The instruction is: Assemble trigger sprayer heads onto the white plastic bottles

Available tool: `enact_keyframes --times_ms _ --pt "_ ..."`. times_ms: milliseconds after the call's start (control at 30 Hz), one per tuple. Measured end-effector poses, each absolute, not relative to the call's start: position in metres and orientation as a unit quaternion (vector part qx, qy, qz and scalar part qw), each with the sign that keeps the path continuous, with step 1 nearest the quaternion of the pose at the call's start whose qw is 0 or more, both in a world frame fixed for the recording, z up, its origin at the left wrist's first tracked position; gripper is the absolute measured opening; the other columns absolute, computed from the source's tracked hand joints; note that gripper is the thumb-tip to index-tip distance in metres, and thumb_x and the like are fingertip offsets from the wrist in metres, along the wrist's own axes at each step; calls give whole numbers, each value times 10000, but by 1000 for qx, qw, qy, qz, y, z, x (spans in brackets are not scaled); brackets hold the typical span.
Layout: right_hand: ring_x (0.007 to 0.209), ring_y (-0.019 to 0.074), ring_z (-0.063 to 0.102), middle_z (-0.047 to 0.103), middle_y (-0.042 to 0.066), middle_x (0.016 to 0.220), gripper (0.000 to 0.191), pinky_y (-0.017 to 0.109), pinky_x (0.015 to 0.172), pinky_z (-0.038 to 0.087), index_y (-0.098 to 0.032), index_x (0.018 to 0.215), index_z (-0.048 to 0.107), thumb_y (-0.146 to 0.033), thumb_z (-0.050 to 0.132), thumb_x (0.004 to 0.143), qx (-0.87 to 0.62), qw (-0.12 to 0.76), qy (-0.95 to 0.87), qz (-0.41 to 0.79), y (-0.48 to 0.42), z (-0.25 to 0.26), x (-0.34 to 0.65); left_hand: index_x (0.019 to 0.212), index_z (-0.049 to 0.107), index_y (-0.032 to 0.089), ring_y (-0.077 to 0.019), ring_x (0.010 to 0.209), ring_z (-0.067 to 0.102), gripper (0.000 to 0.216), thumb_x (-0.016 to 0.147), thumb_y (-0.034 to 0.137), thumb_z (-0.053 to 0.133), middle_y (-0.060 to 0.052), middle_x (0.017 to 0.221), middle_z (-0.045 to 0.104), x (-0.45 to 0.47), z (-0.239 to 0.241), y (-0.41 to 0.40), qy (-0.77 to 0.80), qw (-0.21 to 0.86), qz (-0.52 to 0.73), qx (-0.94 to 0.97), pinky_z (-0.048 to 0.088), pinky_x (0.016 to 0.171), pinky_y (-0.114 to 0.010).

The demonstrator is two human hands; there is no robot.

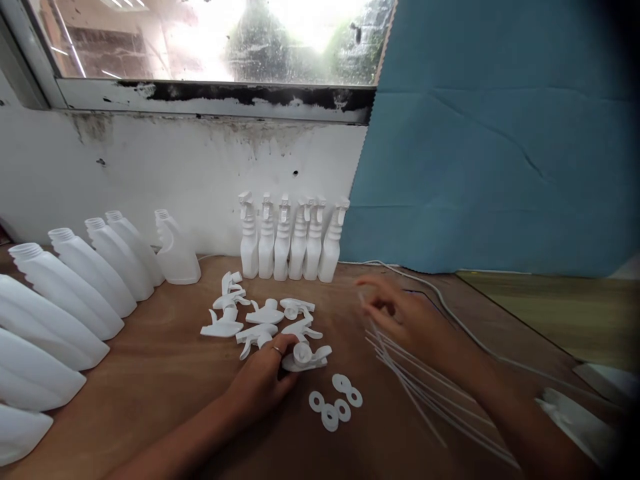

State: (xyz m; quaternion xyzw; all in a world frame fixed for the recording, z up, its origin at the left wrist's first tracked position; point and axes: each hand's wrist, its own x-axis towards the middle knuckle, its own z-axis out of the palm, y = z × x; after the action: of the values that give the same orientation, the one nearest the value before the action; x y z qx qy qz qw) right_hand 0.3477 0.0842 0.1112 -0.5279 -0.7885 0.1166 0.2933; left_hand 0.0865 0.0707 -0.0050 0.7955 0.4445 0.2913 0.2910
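Observation:
My left hand (267, 373) is closed on the end of a white trigger sprayer head (305, 358), its round collar facing up. Behind it, several more sprayer heads (265, 312) lie loose on the brown table. My right hand (395, 310), smeared by motion, is raised to the right with its fingers pinched. A thin translucent dip tube (400, 373) slants down from those fingertips. Under that hand lies a bunch of similar tubes (450, 420). Flat white ring washers (329, 417) lie between my two hands, touching neither.
Open white bottles (80, 287) stand in a row at the left, with one bottle (177, 250) by the wall. Several bottles with sprayers fitted (283, 243) stand against the wall. A white cable (440, 293) runs across the right of the table (150, 373).

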Motion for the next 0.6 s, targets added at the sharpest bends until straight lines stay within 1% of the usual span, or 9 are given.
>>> enact_keyframes --times_ms 67,100,167,233,267,333,433,500,600 --pt "699 176 587 667 11 800 154 309 672 456 -276 969 664 -284 546 871 -494 436 -747 89 81 130 347 1154 512 242 -183 958 598 369 797 157 557 -30 1078 634 89 -2 72 438 293 290 799 461 845 -264" --pt "764 184 595 668 16 849 138 322 720 465 -288 929 685 -291 560 871 -467 507 -716 111 81 136 347 1143 520 239 -182 954 595 356 799 156 556 -30 1073 631 89 0 72 436 292 290 801 460 843 -263" --pt "846 187 590 651 12 923 109 332 762 476 -309 909 704 -294 636 824 -411 621 -634 208 83 140 346 1137 529 235 -184 967 589 339 807 156 552 -33 1084 627 89 1 72 431 287 287 806 454 855 -269" --pt "819 172 582 627 8 912 209 312 703 488 -303 942 702 -292 732 735 -384 674 -545 319 89 132 341 1152 528 231 -192 1012 580 340 820 161 548 -41 1126 620 88 0 71 425 283 284 812 446 889 -282" --pt "782 162 577 618 9 878 241 295 657 483 -283 939 704 -301 762 705 -391 674 -516 355 92 124 336 1166 525 228 -196 1033 575 345 827 163 544 -46 1147 615 87 0 71 422 281 282 815 441 905 -290" --pt "664 133 548 607 11 765 196 261 567 446 -226 873 712 -374 733 745 -413 639 -502 412 95 103 321 1185 522 226 -202 1059 567 344 845 172 534 -53 1173 608 86 -1 70 416 280 277 820 435 928 -305" --pt "559 106 491 570 -6 649 253 247 539 411 -179 887 716 -415 649 825 -442 515 -565 470 89 71 294 1197 531 232 -202 1068 561 336 865 178 516 -59 1187 599 85 -2 69 402 280 274 828 437 940 -316" --pt "571 117 506 573 -7 636 269 248 548 418 -167 895 707 -416 621 843 -433 464 -606 479 84 57 281 1224 525 239 -206 1073 558 374 857 163 519 -65 1200 590 84 -3 70 397 276 272 832 442 944 -326" --pt "658 147 562 611 11 700 246 260 614 451 -167 886 689 -389 585 871 -424 424 -673 433 79 51 273 1272 505 246 -214 1076 559 436 846 154 529 -75 1217 579 83 -5 71 400 267 266 836 450 944 -342"
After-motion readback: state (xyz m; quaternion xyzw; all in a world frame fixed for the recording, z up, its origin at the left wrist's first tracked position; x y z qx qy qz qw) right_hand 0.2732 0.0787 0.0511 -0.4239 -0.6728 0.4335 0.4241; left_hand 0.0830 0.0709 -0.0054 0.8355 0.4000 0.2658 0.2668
